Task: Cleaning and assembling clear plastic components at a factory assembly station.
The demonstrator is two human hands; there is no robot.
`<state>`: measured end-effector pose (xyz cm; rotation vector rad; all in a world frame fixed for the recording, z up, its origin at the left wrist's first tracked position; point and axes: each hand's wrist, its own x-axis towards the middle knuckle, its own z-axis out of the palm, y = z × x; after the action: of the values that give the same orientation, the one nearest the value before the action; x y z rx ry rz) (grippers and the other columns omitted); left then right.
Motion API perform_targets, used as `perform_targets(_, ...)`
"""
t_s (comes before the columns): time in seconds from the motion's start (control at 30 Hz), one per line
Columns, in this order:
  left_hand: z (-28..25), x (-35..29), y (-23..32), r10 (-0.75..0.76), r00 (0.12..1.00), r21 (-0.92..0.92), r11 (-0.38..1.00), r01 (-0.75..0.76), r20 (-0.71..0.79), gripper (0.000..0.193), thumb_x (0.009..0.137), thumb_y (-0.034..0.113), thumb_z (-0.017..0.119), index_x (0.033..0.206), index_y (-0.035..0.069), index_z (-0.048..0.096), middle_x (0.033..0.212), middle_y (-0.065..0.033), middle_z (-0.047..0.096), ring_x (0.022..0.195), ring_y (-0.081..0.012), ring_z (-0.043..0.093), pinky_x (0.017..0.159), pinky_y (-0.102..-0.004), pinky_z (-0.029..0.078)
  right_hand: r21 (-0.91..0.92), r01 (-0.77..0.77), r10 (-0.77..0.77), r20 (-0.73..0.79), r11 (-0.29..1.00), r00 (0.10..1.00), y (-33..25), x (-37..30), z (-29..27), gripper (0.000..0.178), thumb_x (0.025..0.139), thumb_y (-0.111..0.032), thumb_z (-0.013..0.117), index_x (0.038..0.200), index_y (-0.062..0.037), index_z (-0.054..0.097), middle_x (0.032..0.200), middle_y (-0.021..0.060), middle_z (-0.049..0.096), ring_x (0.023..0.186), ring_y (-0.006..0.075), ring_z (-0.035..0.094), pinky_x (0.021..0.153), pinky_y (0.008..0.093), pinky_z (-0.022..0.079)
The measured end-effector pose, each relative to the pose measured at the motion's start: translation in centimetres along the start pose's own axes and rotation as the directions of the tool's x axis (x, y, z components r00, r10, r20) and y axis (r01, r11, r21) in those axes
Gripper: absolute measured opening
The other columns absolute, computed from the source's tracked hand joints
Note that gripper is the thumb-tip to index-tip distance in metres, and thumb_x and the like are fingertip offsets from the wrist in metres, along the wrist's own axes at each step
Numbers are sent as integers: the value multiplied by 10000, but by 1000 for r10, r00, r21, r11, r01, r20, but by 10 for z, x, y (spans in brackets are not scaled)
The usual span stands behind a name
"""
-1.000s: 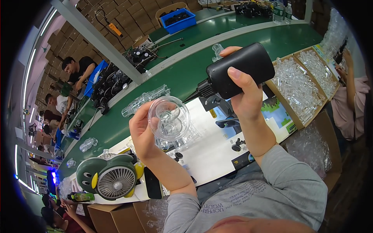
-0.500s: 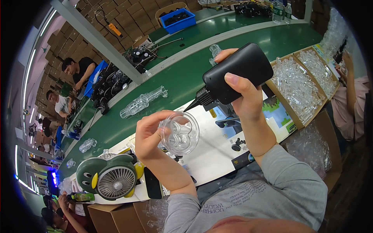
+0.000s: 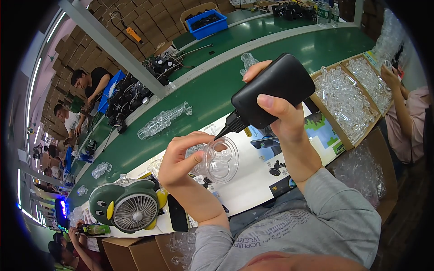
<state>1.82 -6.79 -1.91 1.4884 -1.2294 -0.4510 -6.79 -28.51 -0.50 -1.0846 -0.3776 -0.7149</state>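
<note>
In my right hand [image 3: 285, 113] is a black squeeze bottle [image 3: 273, 90], tilted so its narrow nozzle points down and left. My left hand [image 3: 183, 158] grips a clear plastic part [image 3: 221, 165] with a round flared rim, which faces toward me. The nozzle tip meets or nearly meets the part's upper rim; whether it touches I cannot tell. Any liquid at the tip is too small to make out. Beyond my left hand, a long clear plastic assembly [image 3: 165, 119] lies on the green bench, and another clear piece [image 3: 248, 61] stands behind the bottle.
A green character-shaped fan [image 3: 135, 212] stands left of my left forearm. Cardboard boxes of small clear parts [image 3: 346, 104] sit at the right, near a co-worker's arm [image 3: 404, 99]. Printed sheets [image 3: 248, 180] cover the bench's near edge. A blue bin [image 3: 208, 25] stands at the back.
The clear part has shifted slightly right and turned, its rim now more side-on. The bottle has moved a little left and down, its nozzle still at the rim.
</note>
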Motion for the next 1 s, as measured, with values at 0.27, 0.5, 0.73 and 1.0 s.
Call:
perform_targets(0.27, 1, -1, 3, 16, 1000, 89, 996, -17, 8, 336, 813, 202, 606, 1019, -63, 596, 913, -155, 652, 844, -222, 617, 772, -313, 455, 2, -28, 28, 22, 1000, 999, -3, -4, 8, 407, 643, -136, 630, 1003, -12, 488, 961, 128, 559, 757, 154, 576, 679, 261, 508)
perform_targets(0.5, 1, -5, 3, -54, 990, 202, 976, 80, -130, 281, 776, 124, 587, 991, -57, 608, 933, -160, 649, 864, -232, 612, 798, -303, 442, 122, -161, 158, 34, 979, 987, 2, -2, 7, 411, 647, -149, 646, 1015, -15, 520, 956, 94, 563, 790, 154, 588, 711, 277, 502)
perform_targets(0.73, -1, -12, 1, 28, 862, 204, 975, 88, -506, 407, 692, 214, 622, 968, -84, 602, 856, -152, 633, 784, -217, 591, 750, -322, 458, 213, -34, 48, -64, 976, 997, 28, 14, -3, 374, 764, -190, 681, 1084, -81, 522, 949, 51, 566, 874, 112, 555, 793, 264, 459)
perform_targets(1.0, -14, -15, -13, 167, 685, 123, 986, -112, -710, 391, 899, 237, 520, 1138, -73, 519, 1092, -177, 589, 1021, -244, 562, 939, -347, 427, -747, 224, -132, 182, 626, 974, 109, -14, -61, 468, 692, -151, 712, 1118, -265, 554, 893, 59, 423, 717, 249, 553, 640, 323, 463)
